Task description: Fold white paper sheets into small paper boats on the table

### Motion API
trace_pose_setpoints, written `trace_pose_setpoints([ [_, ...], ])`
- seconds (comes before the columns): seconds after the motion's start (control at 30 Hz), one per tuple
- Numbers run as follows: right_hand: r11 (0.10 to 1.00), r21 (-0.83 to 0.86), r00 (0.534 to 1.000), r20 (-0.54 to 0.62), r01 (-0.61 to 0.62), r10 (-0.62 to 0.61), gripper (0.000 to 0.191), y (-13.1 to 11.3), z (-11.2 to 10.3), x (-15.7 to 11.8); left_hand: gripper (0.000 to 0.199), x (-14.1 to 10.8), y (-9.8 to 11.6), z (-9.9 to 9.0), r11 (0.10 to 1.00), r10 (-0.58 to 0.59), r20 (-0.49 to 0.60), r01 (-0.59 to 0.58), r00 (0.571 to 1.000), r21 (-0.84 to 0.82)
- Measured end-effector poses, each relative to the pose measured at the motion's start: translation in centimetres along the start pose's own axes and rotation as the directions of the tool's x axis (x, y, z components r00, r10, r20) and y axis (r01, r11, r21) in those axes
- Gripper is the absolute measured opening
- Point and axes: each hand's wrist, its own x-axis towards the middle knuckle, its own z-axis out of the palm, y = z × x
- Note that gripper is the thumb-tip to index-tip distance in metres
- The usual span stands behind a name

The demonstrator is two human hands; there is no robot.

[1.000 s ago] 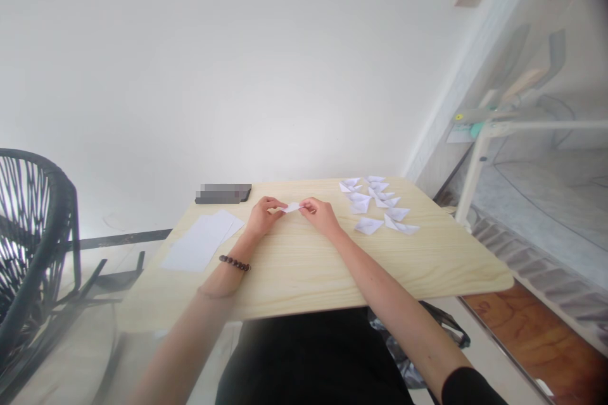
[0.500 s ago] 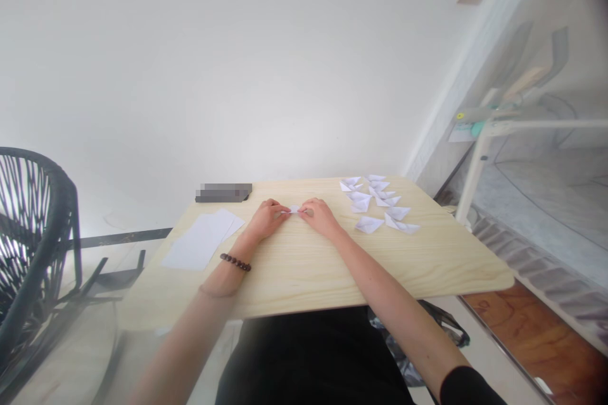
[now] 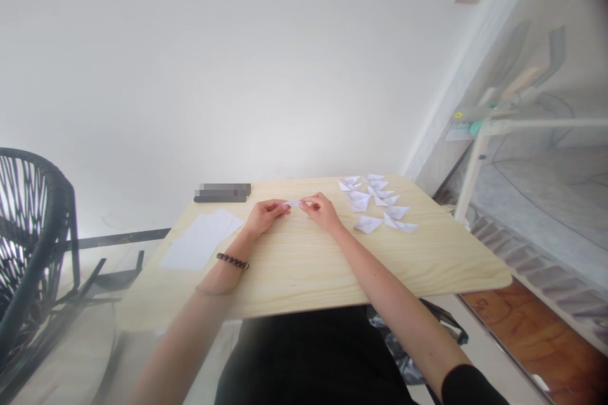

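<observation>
A small piece of folded white paper spans the gap between my two hands, above the middle of the table. My left hand pinches its left end between thumb and fingers. At the other end, my right hand has thumb and fingers closed on the paper. The fingers hide part of its folds. Several folded paper boats stand in a group to the right of my right hand. Flat white sheets lie overlapping to the left of my left hand.
A dark, pixelated object sits at the table's back left. The wall rises behind the table. At the left stands a dark woven chair. A white metal frame is beyond the table's right side.
Both hands have lifted slightly with the folded paper, which now appears flatter and more edge-on. The boats and sheets stay in place.
</observation>
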Motion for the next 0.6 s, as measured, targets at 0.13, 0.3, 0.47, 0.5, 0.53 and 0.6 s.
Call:
trace_pose_setpoints([
  [0.13,0.991,0.11,0.985,0.163,-0.081,0.063,0.033,-0.5,-0.2,-0.3,0.038,0.0,-0.3,-0.1,0.991,-0.027,-0.008,0.026,1.0,-0.135],
  [0.3,0.955,0.264,0.972,0.221,-0.137,0.079,0.033,-0.9,0.1,-0.4,0.034,0.0,-0.3,-0.1,0.998,-0.006,-0.025,0.005,1.0,-0.055],
  [0.47,0.951,0.275,0.977,0.195,-0.141,0.089,0.034,-0.9,0.1,-0.3,0.028,-0.1,0.1,-0.1,1.0,0.0,-0.04,0.001,0.999,0.028],
  [0.5,0.951,0.274,0.978,0.186,-0.142,0.093,0.034,-1.0,0.0,-0.3,0.027,-0.1,0.1,0.0,0.999,-0.001,-0.043,0.002,0.999,0.034],
  [0.53,0.951,0.273,0.979,0.178,-0.143,0.097,0.033,-1.0,0.0,-0.3,0.027,-0.2,0.2,0.0,0.999,0.0,-0.047,0.002,0.999,0.037],
  [0.6,0.949,0.277,0.98,0.168,-0.149,0.105,0.034,-1.2,-0.1,-0.3,0.026,-0.2,0.2,0.1,0.999,-0.003,-0.053,0.005,0.999,0.034],
])
